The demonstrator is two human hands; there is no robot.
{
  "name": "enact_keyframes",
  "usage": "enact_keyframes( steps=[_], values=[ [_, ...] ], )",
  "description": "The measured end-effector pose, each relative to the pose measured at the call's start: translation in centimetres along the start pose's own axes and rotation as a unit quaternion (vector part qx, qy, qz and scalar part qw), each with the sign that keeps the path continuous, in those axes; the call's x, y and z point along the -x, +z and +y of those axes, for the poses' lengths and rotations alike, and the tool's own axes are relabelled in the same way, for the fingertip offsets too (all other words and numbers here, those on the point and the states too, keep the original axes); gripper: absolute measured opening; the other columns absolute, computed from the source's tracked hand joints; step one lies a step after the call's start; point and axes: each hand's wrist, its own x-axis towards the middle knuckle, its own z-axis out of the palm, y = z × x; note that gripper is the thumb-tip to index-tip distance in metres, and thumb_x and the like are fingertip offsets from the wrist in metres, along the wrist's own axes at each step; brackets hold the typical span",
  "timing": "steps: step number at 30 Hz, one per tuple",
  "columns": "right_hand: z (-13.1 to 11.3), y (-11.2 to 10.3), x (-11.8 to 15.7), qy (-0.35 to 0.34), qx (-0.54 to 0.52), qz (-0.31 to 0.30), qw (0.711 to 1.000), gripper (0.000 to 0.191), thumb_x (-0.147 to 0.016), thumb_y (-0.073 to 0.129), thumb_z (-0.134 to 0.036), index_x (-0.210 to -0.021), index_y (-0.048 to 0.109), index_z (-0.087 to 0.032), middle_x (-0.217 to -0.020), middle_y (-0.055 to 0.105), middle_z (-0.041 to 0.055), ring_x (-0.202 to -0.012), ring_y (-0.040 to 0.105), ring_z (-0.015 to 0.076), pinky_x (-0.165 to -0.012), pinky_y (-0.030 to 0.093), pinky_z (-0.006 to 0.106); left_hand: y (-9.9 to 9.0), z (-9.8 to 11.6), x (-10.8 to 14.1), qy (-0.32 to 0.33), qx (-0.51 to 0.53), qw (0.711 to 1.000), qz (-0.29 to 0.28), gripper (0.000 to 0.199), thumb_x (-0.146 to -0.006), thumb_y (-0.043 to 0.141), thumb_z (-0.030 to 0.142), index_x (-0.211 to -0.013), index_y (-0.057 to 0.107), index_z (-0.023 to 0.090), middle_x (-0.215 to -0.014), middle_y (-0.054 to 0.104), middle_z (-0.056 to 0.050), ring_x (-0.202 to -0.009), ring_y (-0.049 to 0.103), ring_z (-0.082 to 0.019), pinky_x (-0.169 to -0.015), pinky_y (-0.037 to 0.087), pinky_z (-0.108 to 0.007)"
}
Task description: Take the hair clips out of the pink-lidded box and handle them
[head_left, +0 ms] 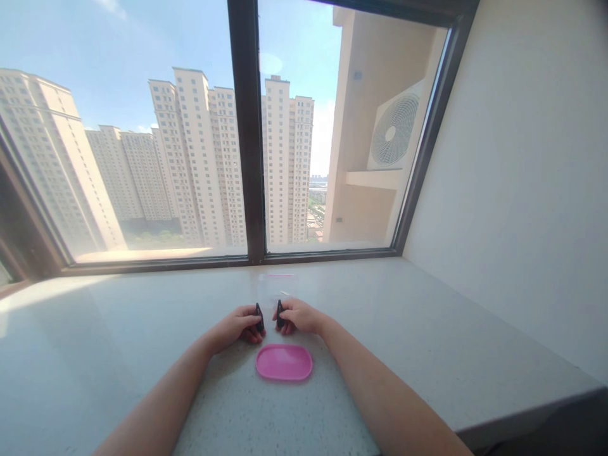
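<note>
Both hands rest over the pale speckled counter, a small gap between them. My left hand is closed on a small black object, pinched between thumb and fingers. A similar black object stands upright in the closed fingers of my right hand. The two black pieces are apart; what exactly they are is too small to tell. Just below the hands lies a pink oval tray with a raised rim, nothing visible in it. Behind the hands is a clear plastic bag, flat on the counter.
The counter reaches back to a dark-framed window, with tall buildings and an air-conditioner unit outside. A white wall stands to the right. The counter's edge shows at the lower right.
</note>
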Motion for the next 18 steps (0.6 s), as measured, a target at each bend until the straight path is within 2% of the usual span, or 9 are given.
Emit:
enact_keyframes(
  steps=[18],
  values=[
    [0.36,-0.08,-0.20,-0.010,0.011,-0.006,1.000,0.017,-0.073,0.045,-0.011,-0.078,0.062,-0.012,-0.064,0.064,0.0015,-0.049,0.059,0.0098,-0.049,0.044,0.020,0.09,0.17,0.08,0.011,-0.039,0.999,-0.006,0.036,-0.069,0.068,0.038,-0.093,0.064,0.011,-0.076,0.069,-0.008,-0.063,0.064,-0.016,-0.061,0.050,-0.028]
  ],
)
